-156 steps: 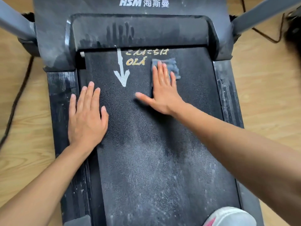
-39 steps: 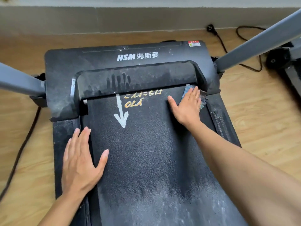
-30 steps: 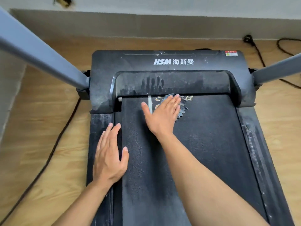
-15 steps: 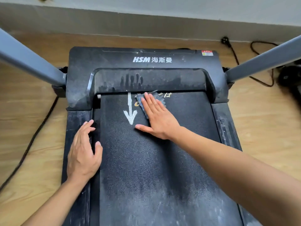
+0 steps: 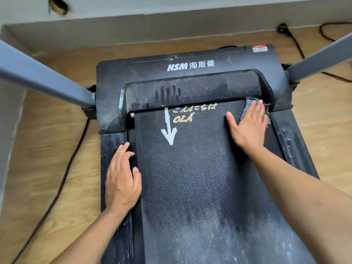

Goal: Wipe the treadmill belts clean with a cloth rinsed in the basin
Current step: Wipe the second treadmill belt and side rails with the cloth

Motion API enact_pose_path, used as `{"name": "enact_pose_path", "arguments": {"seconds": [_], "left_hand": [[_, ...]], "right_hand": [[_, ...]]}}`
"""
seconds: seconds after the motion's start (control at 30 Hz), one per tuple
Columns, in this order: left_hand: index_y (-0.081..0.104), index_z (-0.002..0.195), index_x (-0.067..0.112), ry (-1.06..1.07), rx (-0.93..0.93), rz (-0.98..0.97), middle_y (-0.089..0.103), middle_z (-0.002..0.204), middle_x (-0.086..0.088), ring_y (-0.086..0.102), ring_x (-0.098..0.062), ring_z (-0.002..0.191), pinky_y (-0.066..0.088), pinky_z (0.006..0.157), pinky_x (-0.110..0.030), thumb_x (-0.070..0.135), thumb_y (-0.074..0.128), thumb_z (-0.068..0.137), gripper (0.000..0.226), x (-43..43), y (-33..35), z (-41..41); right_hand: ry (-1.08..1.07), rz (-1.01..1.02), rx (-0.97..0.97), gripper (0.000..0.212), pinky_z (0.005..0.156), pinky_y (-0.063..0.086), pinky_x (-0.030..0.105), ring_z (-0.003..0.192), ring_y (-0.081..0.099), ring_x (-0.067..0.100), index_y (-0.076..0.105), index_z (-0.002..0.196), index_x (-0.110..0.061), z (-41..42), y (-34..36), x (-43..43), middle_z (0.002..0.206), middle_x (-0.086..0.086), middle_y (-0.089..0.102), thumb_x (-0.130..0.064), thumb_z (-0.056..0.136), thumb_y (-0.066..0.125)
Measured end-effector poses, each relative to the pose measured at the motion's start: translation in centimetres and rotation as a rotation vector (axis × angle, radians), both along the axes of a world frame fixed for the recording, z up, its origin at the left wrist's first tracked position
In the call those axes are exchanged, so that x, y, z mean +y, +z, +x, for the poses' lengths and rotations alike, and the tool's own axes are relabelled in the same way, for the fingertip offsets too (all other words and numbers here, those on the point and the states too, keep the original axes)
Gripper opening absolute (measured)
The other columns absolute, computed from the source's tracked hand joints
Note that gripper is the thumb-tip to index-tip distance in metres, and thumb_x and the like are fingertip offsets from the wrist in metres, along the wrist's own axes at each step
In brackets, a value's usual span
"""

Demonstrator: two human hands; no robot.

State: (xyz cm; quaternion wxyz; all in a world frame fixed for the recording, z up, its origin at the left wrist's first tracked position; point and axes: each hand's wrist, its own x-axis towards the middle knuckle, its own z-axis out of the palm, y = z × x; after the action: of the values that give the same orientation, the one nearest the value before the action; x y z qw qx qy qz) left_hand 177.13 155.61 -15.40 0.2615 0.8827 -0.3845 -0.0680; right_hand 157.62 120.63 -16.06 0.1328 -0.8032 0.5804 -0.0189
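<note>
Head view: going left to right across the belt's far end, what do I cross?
In order: black floor cable → left side rail → white arrow → yellow lettering → right hand, flat on the cloth → right side rail.

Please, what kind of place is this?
Probably a room in a home or small gym: a dusty treadmill stands on wood-look flooring close to a wall, and a power plug lies on that flooring.
</note>
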Motion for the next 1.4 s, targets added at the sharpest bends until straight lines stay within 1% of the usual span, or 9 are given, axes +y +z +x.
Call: {"name": "enact_pose_path", "arguments": {"seconds": [0.23, 0.43, 0.57, 0.67, 0.77, 0.93, 1.13, 1.3, 1.4], "left_hand": [[0.055, 0.132, 0.007, -0.002, -0.007, -0.005, 0.041, 0.163, -0.004, 0.033, -0.023, 0.155, 0.027, 0.126, -0.042, 0.013, 0.043, 0.093, 0.042, 0.0, 0.0, 0.1], [0.047, 0.138, 0.0, 0.085, 0.175, -0.294, 0.04, 0.16, -0.012, 0.037, -0.025, 0.151, 0.028, 0.126, -0.04, 0.017, 0.041, 0.092, 0.05, 0.1, 0.2, 0.0], [0.045, 0.138, -0.004, 0.161, 0.208, -0.406, 0.042, 0.155, -0.019, 0.04, -0.032, 0.147, 0.033, 0.121, -0.056, 0.013, 0.039, 0.089, 0.052, 0.3, -0.1, 0.5], [0.044, 0.138, -0.006, 0.129, 0.195, -0.383, 0.044, 0.152, -0.02, 0.042, -0.034, 0.144, 0.034, 0.12, -0.056, 0.011, 0.038, 0.089, 0.053, 0.4, -0.1, 0.8], [0.045, 0.139, -0.003, 0.085, 0.119, -0.301, 0.046, 0.15, -0.019, 0.045, -0.036, 0.14, 0.033, 0.121, -0.052, 0.011, 0.04, 0.088, 0.053, 0.4, -0.3, 0.7], [0.048, 0.133, -0.003, 0.102, 0.073, -0.253, 0.047, 0.148, -0.02, 0.045, -0.036, 0.139, 0.031, 0.123, -0.045, 0.013, 0.044, 0.086, 0.049, 0.2, -0.3, 0.6], [0.05, 0.129, 0.001, 0.104, 0.042, -0.188, 0.047, 0.15, -0.017, 0.044, -0.036, 0.139, 0.028, 0.124, -0.04, 0.02, 0.045, 0.083, 0.05, -0.2, 0.0, -0.1], [0.05, 0.131, 0.002, 0.124, 0.106, -0.23, 0.048, 0.149, -0.015, 0.043, -0.033, 0.141, 0.026, 0.125, -0.036, 0.015, 0.045, 0.082, 0.051, 0.3, 0.0, 0.1], [0.05, 0.133, 0.002, 0.153, 0.239, -0.312, 0.052, 0.146, -0.013, 0.046, -0.029, 0.137, 0.028, 0.123, -0.035, 0.011, 0.044, 0.082, 0.053, 0.4, 0.2, 0.7]], "right_hand": [[0.119, 0.072, -0.102, 0.11, 0.128, -0.008, 0.045, 0.16, -0.012, 0.029, -0.002, 0.163, 0.002, 10.9, 0.3, 11.1, 0.172, 0.021, -0.01, -0.077, 0.096, 0.031], [0.227, 0.17, -0.126, 0.11, 0.128, -0.011, 0.047, 0.158, -0.022, 0.03, -0.009, 0.162, 0.003, 17.5, 1.3, 17.5, 0.17, 0.024, -0.018, -0.075, 0.097, 0.032], [0.615, 0.104, -0.083, 0.099, 0.129, -0.006, 0.045, 0.16, -0.014, 0.027, -0.001, 0.165, -0.002, 18.6, 0.4, 21.5, 0.173, 0.018, -0.01, -0.071, 0.1, 0.028], [0.896, -0.019, -0.046, 0.094, 0.13, 0.005, 0.044, 0.162, -0.002, 0.026, 0.009, 0.165, -0.003, 16.2, -0.2, 20.5, 0.174, 0.015, 0.002, -0.07, 0.1, 0.024], [1.047, -0.085, 0.055, 0.1, 0.13, 0.008, 0.043, 0.162, -0.001, 0.022, 0.006, 0.166, -0.007, 12.3, -0.2, 16.7, 0.175, 0.01, 0.001, -0.078, 0.098, 0.022], [0.756, -0.013, 0.136, 0.105, 0.131, -0.002, 0.04, 0.16, -0.014, 0.018, -0.007, 0.166, -0.013, 2.4, 0.8, 8.7, 0.174, 0.005, -0.012, -0.085, 0.094, 0.02], [0.449, 0.096, 0.219, 0.115, 0.131, 0.001, 0.044, 0.16, -0.014, 0.022, -0.009, 0.165, -0.009, -10.7, 2.3, 1.9, 0.173, 0.011, -0.015, -0.092, 0.087, 0.009], [0.17, 0.14, 0.058, 0.136, 0.13, -0.001, 0.051, 0.161, -0.009, 0.031, -0.002, 0.164, 0.001, -6.2, 1.6, 5.5, 0.172, 0.022, -0.007, -0.101, 0.074, 0.007], [0.231, 0.175, 0.026, 0.134, 0.129, -0.007, 0.05, 0.16, -0.015, 0.031, -0.007, 0.163, 0.0, -0.4, 1.2, 10.6, 0.172, 0.021, -0.012, -0.099, 0.076, 0.018]]}}
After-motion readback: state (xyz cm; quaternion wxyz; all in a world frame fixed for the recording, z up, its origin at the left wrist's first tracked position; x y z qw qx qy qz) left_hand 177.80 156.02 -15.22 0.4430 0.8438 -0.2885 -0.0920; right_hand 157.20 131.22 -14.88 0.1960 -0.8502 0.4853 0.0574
